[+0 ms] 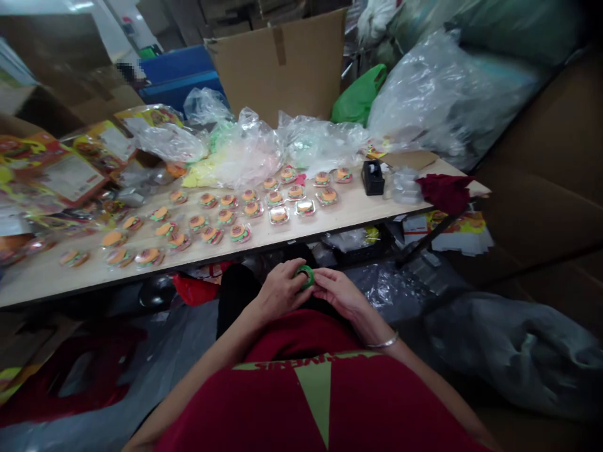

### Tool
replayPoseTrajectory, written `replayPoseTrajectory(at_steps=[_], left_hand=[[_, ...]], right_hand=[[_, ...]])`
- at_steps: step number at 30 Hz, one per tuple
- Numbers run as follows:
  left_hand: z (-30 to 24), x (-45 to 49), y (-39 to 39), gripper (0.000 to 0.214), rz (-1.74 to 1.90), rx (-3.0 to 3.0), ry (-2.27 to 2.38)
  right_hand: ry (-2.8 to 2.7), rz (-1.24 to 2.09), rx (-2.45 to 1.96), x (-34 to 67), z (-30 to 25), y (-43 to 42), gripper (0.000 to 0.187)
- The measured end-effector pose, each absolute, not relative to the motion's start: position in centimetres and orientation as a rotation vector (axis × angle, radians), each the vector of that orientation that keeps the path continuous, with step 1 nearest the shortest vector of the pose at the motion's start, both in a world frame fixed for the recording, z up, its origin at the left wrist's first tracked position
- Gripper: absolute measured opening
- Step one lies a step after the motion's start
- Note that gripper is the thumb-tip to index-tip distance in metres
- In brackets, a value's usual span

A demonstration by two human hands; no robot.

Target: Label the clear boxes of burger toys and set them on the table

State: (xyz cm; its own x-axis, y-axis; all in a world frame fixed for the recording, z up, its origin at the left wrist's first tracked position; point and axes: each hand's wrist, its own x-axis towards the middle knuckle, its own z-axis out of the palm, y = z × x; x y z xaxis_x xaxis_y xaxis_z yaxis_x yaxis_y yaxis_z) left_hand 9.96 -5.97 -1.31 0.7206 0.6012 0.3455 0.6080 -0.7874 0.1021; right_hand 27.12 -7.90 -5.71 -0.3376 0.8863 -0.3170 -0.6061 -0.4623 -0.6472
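Item, one green ring (310, 276), held in my lap, leftward and my side of the black tape dispenser (372, 177); round, so no long axis; hole turned partly up to me; my left hand (282, 285) has its grip closed round the far-from-dispenser side; my right hand (340, 294), nearer the dispenser, meets the opposite rim with thumb and fingertips; whether pinching or merely touching, I cannot tell; item, pale counter (351, 205) under the dispenser; item, toy burgers (240, 233) in clear packs, spread left of it; item, red cloth (445, 191), right of it; item, clear bags (245, 150) and a large cardboard box (306, 69), behind and left of it.
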Motion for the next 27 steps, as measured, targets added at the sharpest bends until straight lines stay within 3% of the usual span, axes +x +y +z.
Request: replayPoseTrajectory(at_steps=[7, 27], left_hand=[[-2.3, 9.5, -7.5, 0.028, -0.396, -3.007, -0.857], [-3.4, 8.6, -7.5, 0.021, -0.525, -2.903, -1.056]], right_hand=[[-0.483, 2.07, -0.839, 28.1, -9.1, -9.5, 0.026], [-0.307, 2.048, -0.731, 26.0, -8.5, -9.9, 0.019]])
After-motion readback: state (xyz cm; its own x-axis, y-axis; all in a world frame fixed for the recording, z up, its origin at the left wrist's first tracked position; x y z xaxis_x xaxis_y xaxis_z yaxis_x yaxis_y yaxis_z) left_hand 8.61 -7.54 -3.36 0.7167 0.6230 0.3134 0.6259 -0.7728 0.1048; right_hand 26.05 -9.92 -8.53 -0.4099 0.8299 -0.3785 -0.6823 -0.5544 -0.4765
